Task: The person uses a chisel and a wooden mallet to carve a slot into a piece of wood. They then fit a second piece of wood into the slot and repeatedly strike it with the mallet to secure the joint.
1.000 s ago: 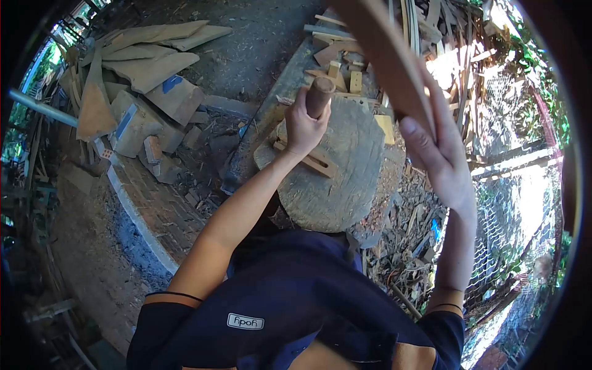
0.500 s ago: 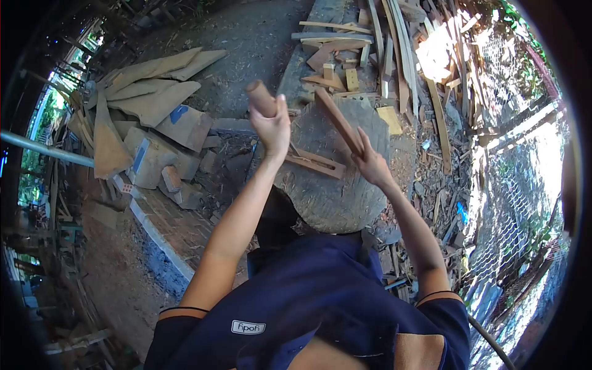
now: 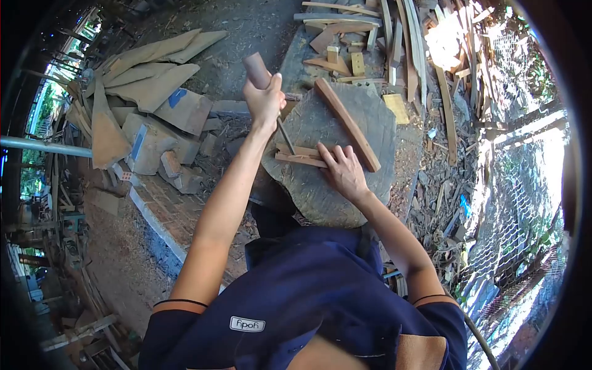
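My left hand [image 3: 265, 102] is closed round a chisel [image 3: 257, 69] with a thick wooden handle. Its thin metal blade slants down to a small slotted wood piece [image 3: 302, 157], the tip meeting the slot near that piece's left end. Over the right end of the same piece my right hand [image 3: 345, 172] is gripping, with its fingers covering part of the slot. A squared wooden bar [image 3: 347, 122] lies diagonally on the stump [image 3: 327, 200], just beyond my right hand and apart from it.
Several wood offcuts [image 3: 333, 54] and long strips [image 3: 410, 46] lie at the stump's far side. Left of it stand curved boards [image 3: 151, 89] and blocks [image 3: 176, 157]. Wood chips [image 3: 438, 203] cover the ground at right, before a wire mesh [image 3: 502, 216].
My right hand has let go of the wooden bar, now on the stump, and taken hold of the slotted piece. That piece has shifted slightly left. The chisel's handle has risen slightly.
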`<state>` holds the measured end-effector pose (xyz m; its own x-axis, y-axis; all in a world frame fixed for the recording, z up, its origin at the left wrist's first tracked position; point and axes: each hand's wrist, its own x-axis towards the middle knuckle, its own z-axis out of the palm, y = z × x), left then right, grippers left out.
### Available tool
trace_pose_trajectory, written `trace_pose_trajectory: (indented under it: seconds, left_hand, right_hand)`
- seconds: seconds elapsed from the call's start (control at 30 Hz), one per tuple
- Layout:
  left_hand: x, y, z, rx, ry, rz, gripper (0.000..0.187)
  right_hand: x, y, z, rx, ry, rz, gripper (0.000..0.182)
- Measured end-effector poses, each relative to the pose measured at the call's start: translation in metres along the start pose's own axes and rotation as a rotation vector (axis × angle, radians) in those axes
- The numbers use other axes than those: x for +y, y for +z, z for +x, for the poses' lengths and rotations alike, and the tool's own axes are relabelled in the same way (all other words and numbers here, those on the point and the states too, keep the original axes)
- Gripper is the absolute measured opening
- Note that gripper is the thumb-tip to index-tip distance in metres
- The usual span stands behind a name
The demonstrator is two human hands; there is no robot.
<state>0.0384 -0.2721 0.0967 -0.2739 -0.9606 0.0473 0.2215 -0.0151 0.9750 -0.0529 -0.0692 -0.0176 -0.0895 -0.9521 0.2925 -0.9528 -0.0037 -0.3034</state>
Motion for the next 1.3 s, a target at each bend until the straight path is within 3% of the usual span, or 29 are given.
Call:
trace_pose_trajectory:
  seconds: [0.07, 0.13, 0.23, 0.37, 0.97, 1.07, 1.13, 1.27, 1.3]
  left_hand:
    - [0.019, 0.004, -0.002, -0.128, -0.162, -0.098, 0.023]
    - [0.024, 0.009, -0.008, -0.138, -0.181, -0.112, 0.022]
    - [0.020, 0.020, -0.015, -0.139, 0.141, 0.063, 0.021]
    - [0.011, 0.030, -0.017, -0.118, 0.178, -0.057, 0.021]
    - [-0.007, 0.039, -0.026, -0.083, 0.188, 0.035, 0.022]
    - [-0.020, 0.036, -0.023, -0.063, 0.265, 0.097, 0.022]
    - [-0.030, 0.034, -0.016, 0.070, 0.532, 0.387, 0.022]
    - [-0.026, 0.042, -0.026, 0.119, 0.415, 0.348, 0.027]
    - [-0.026, 0.042, -0.027, 0.108, 0.426, 0.377, 0.027]
  right_hand:
    - [-0.002, 0.001, 0.000, 0.027, 0.039, 0.004, 0.068]
    - [-0.004, 0.002, -0.001, 0.050, 0.056, 0.018, 0.069]
    - [-0.006, 0.001, -0.001, 0.051, 0.091, -0.022, 0.071]
    - [-0.006, -0.002, -0.001, 0.059, 0.097, -0.015, 0.070]
    - [-0.006, -0.002, -0.001, 0.031, 0.116, -0.003, 0.069]
    - [-0.006, -0.001, -0.003, 0.031, 0.116, -0.002, 0.069]
    - [-0.007, -0.003, 0.000, 0.004, 0.123, -0.010, 0.067]
    - [0.008, -0.021, 0.008, -0.009, 0.078, 0.102, 0.063]
    - [0.013, -0.034, 0.014, 0.098, 0.177, 0.003, 0.059]
